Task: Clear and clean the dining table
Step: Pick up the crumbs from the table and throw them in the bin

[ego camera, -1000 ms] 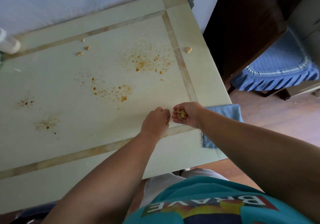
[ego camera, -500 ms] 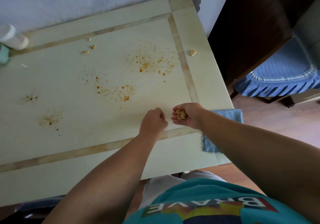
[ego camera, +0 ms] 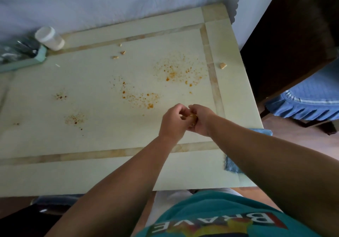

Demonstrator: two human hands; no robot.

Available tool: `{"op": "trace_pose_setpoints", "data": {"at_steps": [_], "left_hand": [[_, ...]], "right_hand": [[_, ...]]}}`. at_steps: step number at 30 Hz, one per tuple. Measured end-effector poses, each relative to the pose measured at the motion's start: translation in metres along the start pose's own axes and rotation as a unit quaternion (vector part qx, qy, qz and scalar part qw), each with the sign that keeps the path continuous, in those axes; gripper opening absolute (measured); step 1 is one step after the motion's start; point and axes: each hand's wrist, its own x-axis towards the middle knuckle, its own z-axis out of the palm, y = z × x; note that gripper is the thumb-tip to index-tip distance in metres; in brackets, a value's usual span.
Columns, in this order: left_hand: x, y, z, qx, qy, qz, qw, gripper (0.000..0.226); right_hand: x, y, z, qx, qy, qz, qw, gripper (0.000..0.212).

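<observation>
Right hand (ego camera: 200,120) cups crumbs (ego camera: 193,117); left hand (ego camera: 173,122) fingertips apparently pinching there.

I see both bare forearms reaching toward twelve o'clock, hands meeting: my right hand (ego camera: 200,120) cupped palm-up around crumbs, my left hand (ego camera: 173,122) touching it, fingers curled in.

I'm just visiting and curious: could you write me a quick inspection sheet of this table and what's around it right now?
Surface: pale table with orange sauce splatters in several patches.
Job's things: loose crumbs near the far edge, one crumb near the right edge; blue cloth hanging at the near right edge.
Clutter: white bottle lying at far left beside a green tray.
Hands: left hand and right hand meet over gathered crumbs.
Cables: nothing seen.
Surroundings: blue-cushioned chair, wood floor.
</observation>
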Motion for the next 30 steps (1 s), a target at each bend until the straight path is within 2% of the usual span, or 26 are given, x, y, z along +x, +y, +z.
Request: {"op": "trace_pose_setpoints", "data": {"at_steps": [3, 7, 12, 18, 21, 25, 28, 30], "left_hand": [[-0.002, 0.002, -0.009, -0.011, 0.005, 0.009, 1.0, 0.014], [-0.002, -0.007, -0.028, -0.03, 0.031, 0.002, 0.999, 0.023], [0.004, -0.022, -0.055, -0.034, 0.083, -0.003, 0.996, 0.012], [0.03, -0.04, -0.094, -0.032, 0.12, -0.02, 0.992, 0.007], [0.048, -0.046, -0.115, -0.03, 0.137, -0.03, 0.99, 0.015], [0.079, -0.057, -0.14, -0.015, 0.155, -0.033, 0.987, 0.021], [0.106, -0.065, -0.156, -0.017, 0.169, -0.044, 0.985, 0.003], [0.122, -0.069, -0.167, -0.026, 0.168, -0.052, 0.984, 0.01]], "right_hand": [[-0.001, -0.002, 0.012, 0.032, -0.022, 0.006, 0.999, 0.028], [0.0, -0.001, 0.032, 0.036, -0.026, 0.008, 0.999, 0.025], [0.0, -0.004, 0.062, 0.032, -0.058, -0.001, 0.998, 0.028], [0.013, -0.018, 0.108, 0.047, -0.023, -0.026, 0.998, 0.02], [0.025, -0.027, 0.133, 0.048, -0.02, -0.03, 0.998, 0.012], [0.042, -0.039, 0.167, 0.048, -0.017, -0.039, 0.998, 0.015], [0.055, -0.051, 0.193, 0.056, -0.02, -0.047, 0.997, 0.018], [0.064, -0.06, 0.209, 0.056, -0.016, -0.054, 0.997, 0.021]]}}
